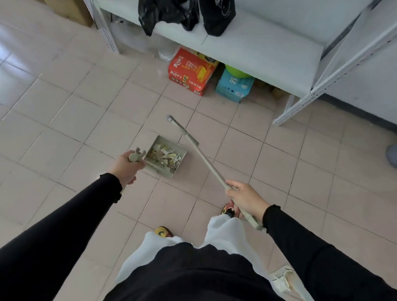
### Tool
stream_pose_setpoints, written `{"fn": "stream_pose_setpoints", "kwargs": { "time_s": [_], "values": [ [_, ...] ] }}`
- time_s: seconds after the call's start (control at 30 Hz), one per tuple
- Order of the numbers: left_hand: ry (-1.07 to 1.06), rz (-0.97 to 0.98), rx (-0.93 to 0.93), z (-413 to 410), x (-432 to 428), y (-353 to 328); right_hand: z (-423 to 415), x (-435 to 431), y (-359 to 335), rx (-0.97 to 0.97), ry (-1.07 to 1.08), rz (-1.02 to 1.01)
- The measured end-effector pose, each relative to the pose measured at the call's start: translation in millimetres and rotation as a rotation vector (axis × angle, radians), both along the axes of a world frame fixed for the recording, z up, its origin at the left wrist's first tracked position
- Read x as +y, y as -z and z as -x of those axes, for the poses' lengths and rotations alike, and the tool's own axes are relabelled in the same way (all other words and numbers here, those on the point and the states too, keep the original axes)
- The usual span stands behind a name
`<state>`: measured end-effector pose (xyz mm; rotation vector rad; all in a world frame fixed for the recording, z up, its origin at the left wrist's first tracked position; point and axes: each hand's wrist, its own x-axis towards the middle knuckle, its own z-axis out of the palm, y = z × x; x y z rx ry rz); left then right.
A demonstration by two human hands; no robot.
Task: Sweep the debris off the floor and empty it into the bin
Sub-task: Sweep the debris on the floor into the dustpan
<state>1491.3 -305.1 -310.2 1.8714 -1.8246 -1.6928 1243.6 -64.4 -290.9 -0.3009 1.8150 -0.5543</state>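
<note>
Right hand (244, 201) grips the broom (206, 162), its pole slanting forward-left; left hand (126, 167) grips the dustpan (167, 156) handle.

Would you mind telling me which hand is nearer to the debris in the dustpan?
Left. The left hand holds the dustpan handle just beside the debris; the right hand holds the broom farther off.

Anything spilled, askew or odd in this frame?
Nothing stands out. The debris lies inside the dustpan, held by the left hand; the right hand grips the broom. Only a black bag droops over the shelf edge.
</note>
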Motion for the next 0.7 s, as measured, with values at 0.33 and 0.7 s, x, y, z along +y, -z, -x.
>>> {"fn": "stream_pose_setpoints", "kwargs": {
  "time_s": [0.33,0.7],
  "values": [
    [0.122,0.023,-0.017,197,38,-10,178,82,-11,0.046,0.090,-0.021],
    [0.439,0.016,-0.019,408,76,-21,315,157,-16,0.061,0.341,-0.076]
  ]
}}
